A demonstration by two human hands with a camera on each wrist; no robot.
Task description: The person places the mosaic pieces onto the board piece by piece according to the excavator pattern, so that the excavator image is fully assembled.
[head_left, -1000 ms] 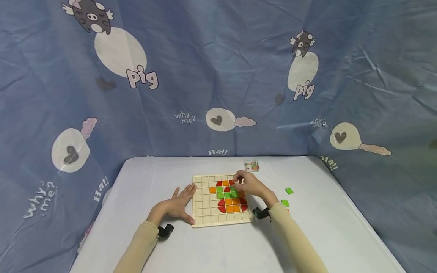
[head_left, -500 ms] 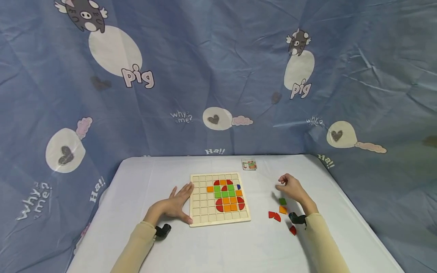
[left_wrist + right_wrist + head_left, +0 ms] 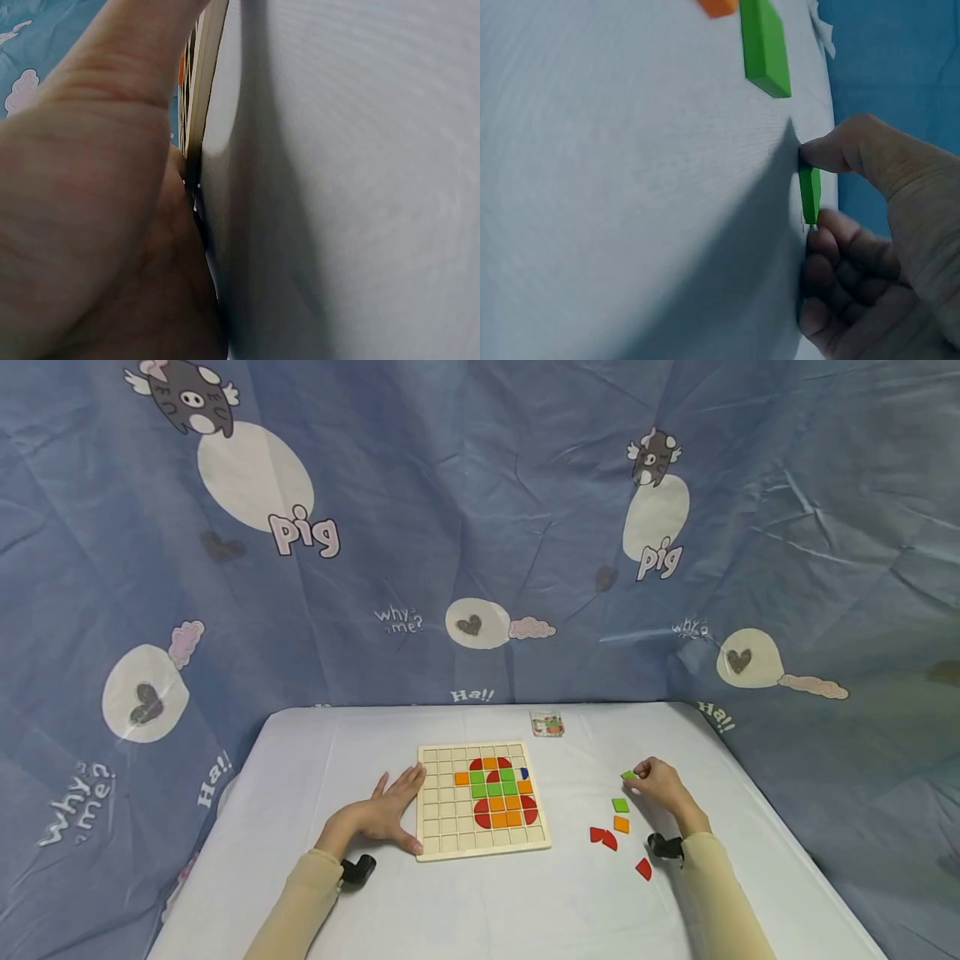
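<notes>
My left hand [image 3: 384,812] lies spread with straight fingers along the left edge of a wooden grid board [image 3: 442,820]. In the left wrist view, the thumb side of that hand covers much of the board's edge. Red, orange and green wooden tiles form a pattern in the board's right half, with a small blue piece [image 3: 524,773] near its right rim. Right of the board, my right hand [image 3: 666,791] pinches a green square tile [image 3: 810,193] between thumb and fingers, low at the tabletop. Another green tile [image 3: 620,806] lies just nearer to me.
An orange square tile [image 3: 622,824] and several red quarter-round tiles [image 3: 643,868] lie loose between the board and my right forearm. A small picture card [image 3: 547,723] rests beyond the board. Blue printed cloth [image 3: 480,568] hangs behind the white table [image 3: 480,910].
My right hand has moved from over the board to the right and down to the loose tiles, where it now pinches a green tile. My left hand has kept its place.
</notes>
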